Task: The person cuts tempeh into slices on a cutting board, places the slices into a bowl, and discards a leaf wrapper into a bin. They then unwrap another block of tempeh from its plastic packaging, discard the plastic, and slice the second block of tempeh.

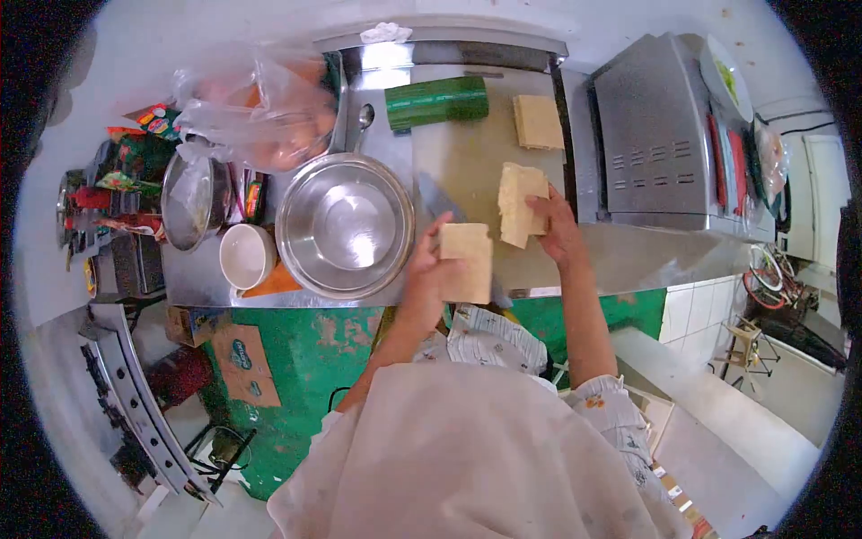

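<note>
A pale, flat rectangular slab (468, 277) is gripped by my left hand (429, 269) at the counter's front edge. My right hand (560, 229) is closed on a second pale slab (519, 199), whose edge is ragged and uneven. Behind it, a stack of similar slabs (539, 122) rests on the counter's right part. To the left of the stack lies a dark green cylinder (437, 102). A wide, shiny metal bowl (346, 226) sits left of my left hand. Between the two hands, a bluish-grey flat item (437, 199) is partly hidden.
A white bowl (247, 256), a metal pan (190, 202) and a spoon (365, 117) stand around the metal bowl. Plastic bags (260, 117) fill the back left. A grey metal appliance (645, 130) bounds the right side, with a plate (725, 79) on top.
</note>
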Motion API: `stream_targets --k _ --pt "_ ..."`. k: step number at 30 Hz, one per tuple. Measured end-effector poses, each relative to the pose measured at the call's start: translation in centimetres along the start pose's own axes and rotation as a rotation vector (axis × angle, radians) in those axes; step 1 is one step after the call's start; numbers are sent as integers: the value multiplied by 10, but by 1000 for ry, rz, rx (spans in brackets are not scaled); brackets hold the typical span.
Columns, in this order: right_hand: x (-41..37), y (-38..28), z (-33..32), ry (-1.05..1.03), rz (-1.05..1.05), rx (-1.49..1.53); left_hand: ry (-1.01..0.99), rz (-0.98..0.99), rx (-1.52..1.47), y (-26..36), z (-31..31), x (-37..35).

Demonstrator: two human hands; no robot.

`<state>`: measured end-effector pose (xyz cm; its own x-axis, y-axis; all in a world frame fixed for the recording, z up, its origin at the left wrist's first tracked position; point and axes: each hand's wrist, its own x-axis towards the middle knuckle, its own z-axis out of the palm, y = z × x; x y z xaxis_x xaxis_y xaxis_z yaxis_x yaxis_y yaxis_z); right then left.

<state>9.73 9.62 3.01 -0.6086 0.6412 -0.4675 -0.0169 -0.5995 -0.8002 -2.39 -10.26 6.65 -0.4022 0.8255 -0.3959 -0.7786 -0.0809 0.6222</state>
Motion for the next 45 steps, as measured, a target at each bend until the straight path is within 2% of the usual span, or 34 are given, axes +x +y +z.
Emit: stream_targets --k 2,4,5,6,7,8,9,11,12,14,15,16,18,21,24,25,26,29,31,32,33,34,35,36,38,41,43,44,45 --pt "-8 -14 22 -146 22 53 -10 63 -116 27 -19 -13" --pt "-15 -24 60 -152 43 40 281 204 12 43 -42 -20" --pt "-16 -21 79 -149 61 27 292 213 14 51 -58 -22" --pt "-13 -15 96 -162 66 28 394 276 132 60 -77 -23" --pt "-8 -8 114 -227 42 -85 495 337 248 67 -93 -22" --pt "-3 -2 132 -290 16 -199 505 346 246 71 -107 -20" --pt "3 7 148 -303 20 -203 555 360 312 76 -119 -17" --pt "21 31 175 -251 -61 -569 636 382 404 85 -123 -13" --pt "29 44 186 -262 -58 -573 647 386 399 81 -138 -5" --pt "42 66 203 -367 -246 -704 705 520 753 65 -175 14" --pt "46 72 207 -380 -348 -875 719 539 894 71 -164 11" --pt "44 72 214 -387 -348 -878 727 540 890 69 -161 13" --pt "40 75 227 -283 -141 -1080 808 457 845 67 -158 17" --pt "45 95 227 -244 -99 -935 811 467 865 67 -150 17" --pt "50 113 219 -132 -156 -977 827 415 846 63 -158 22" --pt "51 110 219 -164 -47 -958 803 427 889 60 -162 24" --pt "50 109 220 -161 -47 -959 779 438 932 57 -166 27" --pt "42 99 229 -147 -33 -1086 796 476 855 47 -175 36" --pt "37 95 233 -143 -80 -1222 786 495 933 53 -166 29" --pt "34 95 232 -134 -82 -1220 783 513 1009 56 -162 25" --pt "31 97 229 -124 -247 -1342 771 397 913 66 -151 20" --pt "27 100 222 -111 -414 -1461 758 397 914 66 -151 19" --pt "20 105 209 -112 -765 -1402 743 338 861 67 -151 18" --pt "15 97 201 -94 -764 -1411 725 279 806 66 -151 18" --pt "2 64 187 -116 -624 -1199 681 438 960 62 -147 12" --pt "15 25 126 172 -687 -1156 709 515 1062 49 -154 15" --pt "39 -1 76 445 -638 -1117 783 664 1249 65 -121 0" --pt "53 -20 51 550 -673 -1324 779 665 1249 64 -113 1" --pt "75 -20 13 559 -733 -1086 782 661 1226 62 -106 1"
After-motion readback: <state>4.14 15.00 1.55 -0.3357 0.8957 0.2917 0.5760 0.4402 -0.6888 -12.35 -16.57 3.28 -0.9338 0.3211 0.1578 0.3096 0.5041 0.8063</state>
